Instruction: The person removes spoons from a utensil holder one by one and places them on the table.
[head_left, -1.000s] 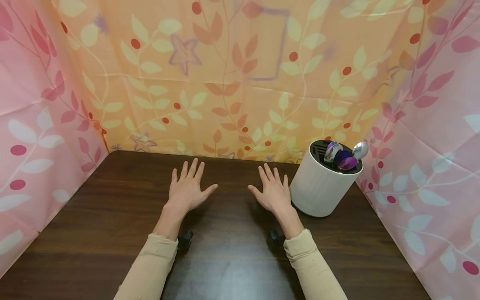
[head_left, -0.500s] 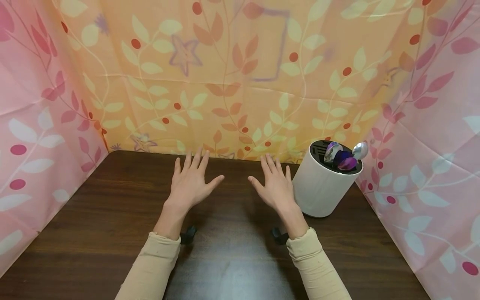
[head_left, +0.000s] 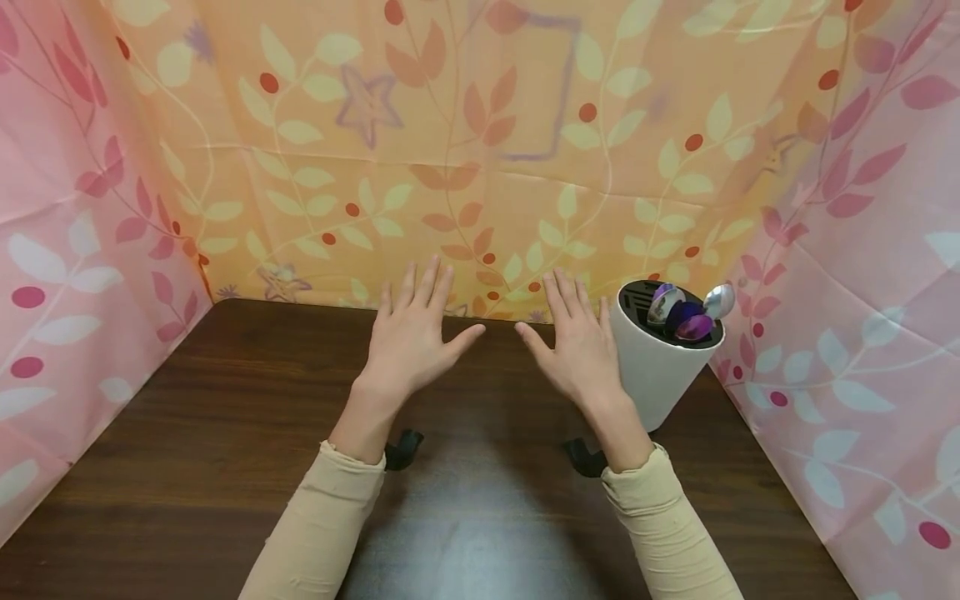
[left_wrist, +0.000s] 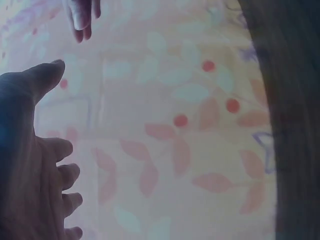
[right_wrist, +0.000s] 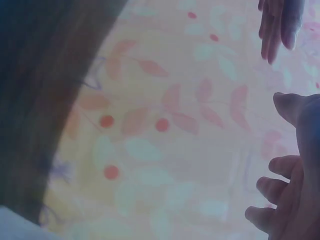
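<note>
left hand [head_left: 411,346] and right hand [head_left: 583,354] hold nothing, fingers straight; the white utensil holder [head_left: 663,371] looks stiff, smooth, likely best clasped around its sides.

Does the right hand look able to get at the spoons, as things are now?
Probably yes: the right hand is empty and close beside the holder, and the spoons stick out on top, with nothing visible blocking them.

White holder [head_left: 662,373] partly hidden behind the right hand [head_left: 583,352]
</note>
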